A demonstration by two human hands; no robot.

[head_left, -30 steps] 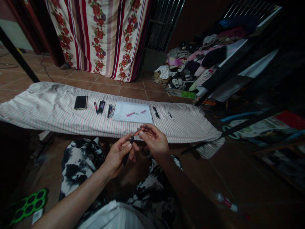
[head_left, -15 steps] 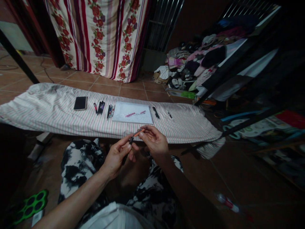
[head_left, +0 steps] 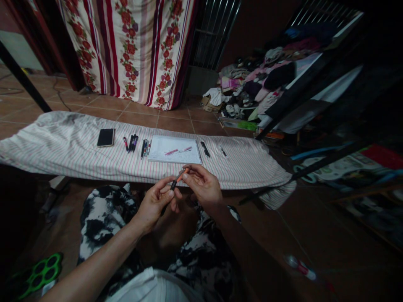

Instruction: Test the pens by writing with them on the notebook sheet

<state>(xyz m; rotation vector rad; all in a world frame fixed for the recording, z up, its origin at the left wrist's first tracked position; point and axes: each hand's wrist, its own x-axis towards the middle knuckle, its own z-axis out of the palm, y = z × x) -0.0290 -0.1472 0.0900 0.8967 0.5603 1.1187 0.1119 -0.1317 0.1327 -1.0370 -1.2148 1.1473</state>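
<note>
Above my lap, just in front of the bench's near edge, my left hand (head_left: 155, 203) pinches the black part of a slim pen (head_left: 173, 184). My right hand (head_left: 204, 186) grips its orange part (head_left: 182, 174) between thumb and fingertips. Black and orange lie end to end in a slanted line; whether they are joined I cannot tell. Beyond my hands lies a spiral notebook (head_left: 157, 147), with pink and white pen pieces (head_left: 171, 152) on its page. Right of it are a black pen (head_left: 205, 149) and a small clear-and-black piece (head_left: 223, 152).
Left of the notebook several pens (head_left: 133, 143) lie in groups, then a dark-screened phone (head_left: 105, 137). A striped cloth (head_left: 72, 155) covers the bench. Clothes (head_left: 252, 79) are heaped at the back right. A green-rimmed object (head_left: 40, 272) and a bottle (head_left: 300, 267) lie on the floor.
The pen in my hands has tilted slightly, and more of its orange part shows. My right hand has shifted a little up and left. The things on the bench have stayed put.
</note>
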